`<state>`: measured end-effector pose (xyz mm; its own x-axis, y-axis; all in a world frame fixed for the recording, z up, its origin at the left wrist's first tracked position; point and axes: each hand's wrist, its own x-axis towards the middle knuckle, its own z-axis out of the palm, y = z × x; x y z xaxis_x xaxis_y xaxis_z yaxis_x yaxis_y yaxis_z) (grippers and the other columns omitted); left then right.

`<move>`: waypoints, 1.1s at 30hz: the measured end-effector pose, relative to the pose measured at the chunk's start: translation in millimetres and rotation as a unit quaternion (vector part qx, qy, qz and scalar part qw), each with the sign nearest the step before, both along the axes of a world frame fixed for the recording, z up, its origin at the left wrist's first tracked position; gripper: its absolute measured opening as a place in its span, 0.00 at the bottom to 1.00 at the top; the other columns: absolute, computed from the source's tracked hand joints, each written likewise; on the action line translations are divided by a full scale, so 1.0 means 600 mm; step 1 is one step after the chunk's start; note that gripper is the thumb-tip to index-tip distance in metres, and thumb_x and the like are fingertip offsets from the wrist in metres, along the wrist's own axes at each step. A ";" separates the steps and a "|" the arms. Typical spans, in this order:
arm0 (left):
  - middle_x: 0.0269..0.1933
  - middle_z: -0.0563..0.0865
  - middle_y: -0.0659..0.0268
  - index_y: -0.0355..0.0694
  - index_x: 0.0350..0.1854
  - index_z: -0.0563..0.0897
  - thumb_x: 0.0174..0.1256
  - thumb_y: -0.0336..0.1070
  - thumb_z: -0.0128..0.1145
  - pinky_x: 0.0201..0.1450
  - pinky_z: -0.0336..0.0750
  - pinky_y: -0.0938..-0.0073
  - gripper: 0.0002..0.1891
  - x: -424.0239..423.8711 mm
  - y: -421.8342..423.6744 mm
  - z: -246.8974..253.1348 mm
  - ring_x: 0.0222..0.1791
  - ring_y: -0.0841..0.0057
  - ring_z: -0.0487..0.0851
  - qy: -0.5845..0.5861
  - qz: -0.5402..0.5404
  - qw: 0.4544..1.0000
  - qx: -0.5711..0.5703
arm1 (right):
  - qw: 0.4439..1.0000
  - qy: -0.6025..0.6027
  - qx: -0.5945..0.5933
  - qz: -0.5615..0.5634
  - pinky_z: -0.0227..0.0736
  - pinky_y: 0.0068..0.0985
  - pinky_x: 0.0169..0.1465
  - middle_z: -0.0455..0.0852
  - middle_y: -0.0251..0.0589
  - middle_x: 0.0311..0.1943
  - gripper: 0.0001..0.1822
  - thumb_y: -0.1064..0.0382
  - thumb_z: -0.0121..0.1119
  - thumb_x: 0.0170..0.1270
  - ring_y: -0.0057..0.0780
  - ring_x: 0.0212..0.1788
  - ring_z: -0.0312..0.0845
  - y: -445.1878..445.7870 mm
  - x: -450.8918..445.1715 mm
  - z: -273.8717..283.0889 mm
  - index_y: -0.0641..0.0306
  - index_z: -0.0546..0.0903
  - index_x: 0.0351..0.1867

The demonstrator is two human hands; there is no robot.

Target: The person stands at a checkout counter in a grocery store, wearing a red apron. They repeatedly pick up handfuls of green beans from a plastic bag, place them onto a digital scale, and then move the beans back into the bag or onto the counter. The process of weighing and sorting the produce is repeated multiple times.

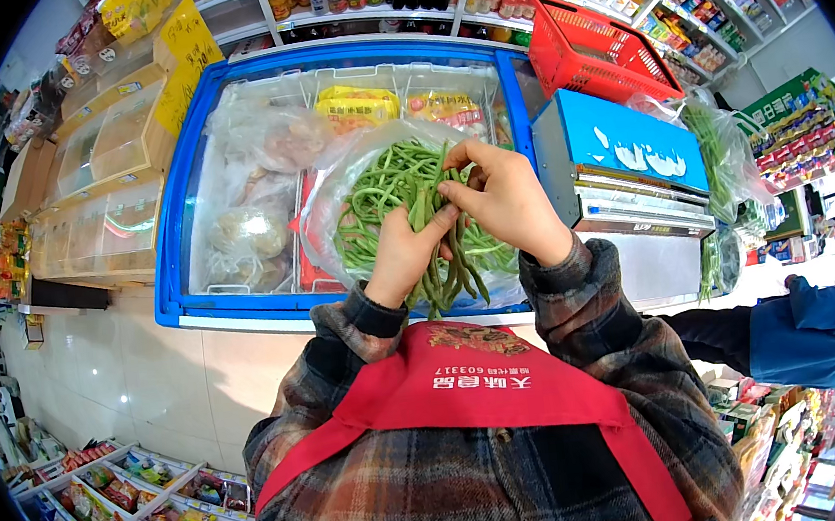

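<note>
My left hand (416, 249) grips a bunch of green beans (455, 276), whose lower ends hang down below my fingers. At the top of the same bunch, my right hand (498, 192) pinches bean ends between thumb and forefinger. Beneath both hands a larger heap of green beans (377, 189) lies in an opened clear plastic bag (317, 232). That bag rests on the glass top of a blue-framed chest freezer (185, 200). Some beans behind my hands are hidden.
Inside the freezer are yellow packets (357, 106) and clear bags of frozen food (249, 235). To the right stand a red shopping basket (594, 55) and a blue-topped wrapping machine (625, 142). Clear-lidded bins (107, 170) stand left. A person in blue (805, 336) is at the right.
</note>
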<state>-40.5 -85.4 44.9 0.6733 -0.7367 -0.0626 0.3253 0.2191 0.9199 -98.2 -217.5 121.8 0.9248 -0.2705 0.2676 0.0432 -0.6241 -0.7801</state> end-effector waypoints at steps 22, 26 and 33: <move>0.32 0.80 0.68 0.35 0.46 0.73 0.60 0.30 0.62 0.24 0.74 0.83 0.15 0.023 0.012 0.004 0.23 0.83 0.79 0.043 -0.119 0.992 0.010 | 0.970 0.171 0.172 0.004 0.66 0.21 0.23 0.79 0.36 0.20 0.11 0.65 0.65 0.52 0.17 0.20 0.72 -0.015 -0.005 0.008 0.70 0.82 0.33; 0.33 0.80 0.69 0.35 0.47 0.73 0.60 0.31 0.62 0.24 0.74 0.83 0.16 0.018 0.009 0.011 0.23 0.83 0.78 0.031 -0.127 0.991 0.026 | 0.978 0.132 0.160 0.006 0.66 0.19 0.21 0.75 0.32 0.20 0.09 0.67 0.65 0.52 0.16 0.20 0.70 -0.032 -0.001 0.000 0.69 0.81 0.34; 0.34 0.80 0.68 0.35 0.51 0.71 0.59 0.34 0.64 0.25 0.74 0.83 0.21 0.013 0.006 0.003 0.23 0.85 0.77 -0.015 -0.120 0.992 0.031 | 0.995 0.074 0.064 0.010 0.64 0.18 0.22 0.77 0.33 0.19 0.09 0.67 0.64 0.53 0.16 0.20 0.69 -0.027 -0.001 -0.012 0.70 0.82 0.34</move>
<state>-32.5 -81.7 46.8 0.4815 -0.8713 -0.0953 0.3338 0.0817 0.9391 -98.8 -233.4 114.8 0.9573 -0.2740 0.0924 -0.0667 -0.5201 -0.8515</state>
